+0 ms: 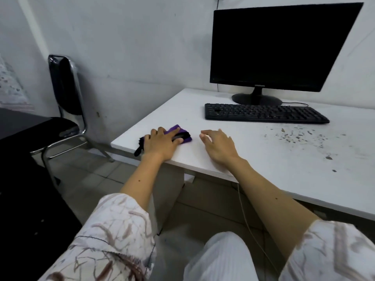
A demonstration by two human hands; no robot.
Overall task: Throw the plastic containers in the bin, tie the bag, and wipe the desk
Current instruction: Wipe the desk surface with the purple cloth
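Nearest, two bare forearms reach out from patterned sleeves toward the white bench [253, 157], whose front edge runs from about 9 o'clock down to 4 o'clock.

The left hand [162, 144] lies flat, palm down, on the purple cloth [182, 133] at the bench's left front corner, near 10 o'clock from the frame's middle; its fingers are spread and pressing, not curled around the fabric. Something black [140, 149] sticks out beneath the hand and over the bench edge; whether it is part of the cloth or a separate item cannot be told. The right hand [218, 146] is just beside it toward 3 o'clock, open, fingers loosely bent, holding nothing and resting lightly on the surface.

The cloth looks soft, light and limp. It will probably bunch or slide if pinched at a corner, so a broad flat palm over its middle, as now, seems the best hold for wiping.

Farther toward 2 o'clock, scattered dark crumbs [300, 135] dot the bench, too many and too small to count. Behind them are one black keyboard [263, 113] and one dark monitor [284, 45]. At 10 o'clock, off the bench, stands one black chair [65, 94] against the wall.

Counted: one cloth, two hands. No plastic containers, bin or bag are in view, so the wiping step appears to be the one in hand.
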